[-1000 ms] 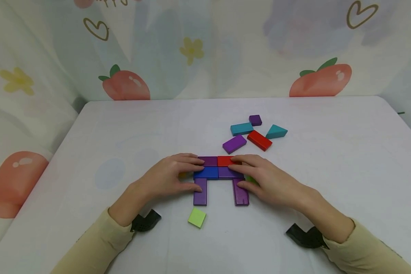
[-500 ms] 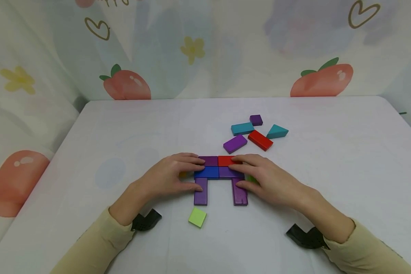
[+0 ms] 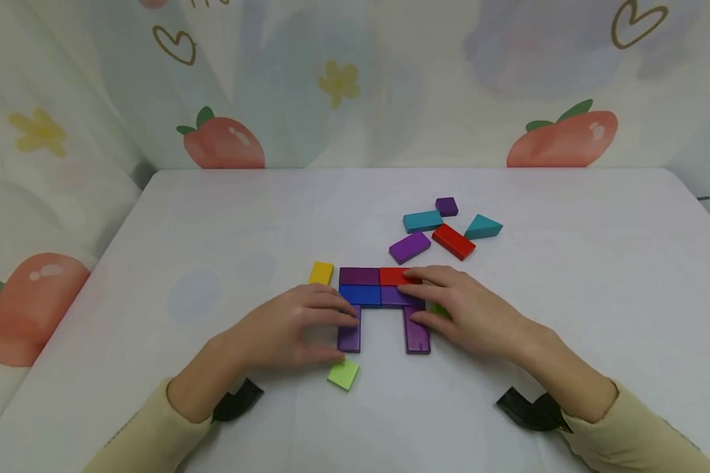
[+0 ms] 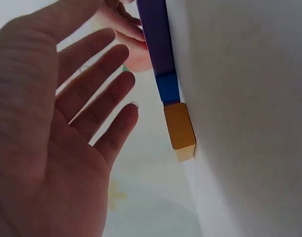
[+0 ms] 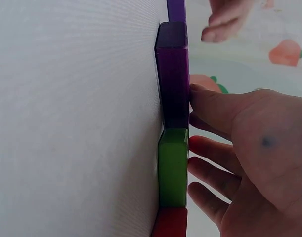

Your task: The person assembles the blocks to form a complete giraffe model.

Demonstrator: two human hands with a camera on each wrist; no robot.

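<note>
A flat figure of blocks lies mid-table in the head view. Its top row is a purple block (image 3: pixel 359 276) beside a red block (image 3: pixel 390 276). Below them sit a blue block (image 3: pixel 359 295) and a violet block (image 3: pixel 398 297), with a left purple leg (image 3: pixel 348 339) and a right purple leg (image 3: pixel 417 336). My right hand (image 3: pixel 479 312) rests its fingertips on the right side, thumb on the right leg, partly covering a green block (image 5: pixel 173 168). My left hand (image 3: pixel 286 328) hovers over the left side, fingers extended, holding nothing. A lime square (image 3: pixel 343 376) lies by its thumb; a yellow block (image 3: pixel 321 272) is beyond it.
Behind the figure lie loose blocks: a purple one (image 3: pixel 410 247), a red one (image 3: pixel 453 242), a teal one (image 3: pixel 423 221), a teal triangle (image 3: pixel 483 227) and a small dark purple one (image 3: pixel 446 207). A patterned curtain (image 3: pixel 390 118) stands along the table's back edge.
My left hand has come off the figure's upper left and moved toward me, uncovering the yellow block. The right leg has shifted slightly left; the right hand stays in place.
</note>
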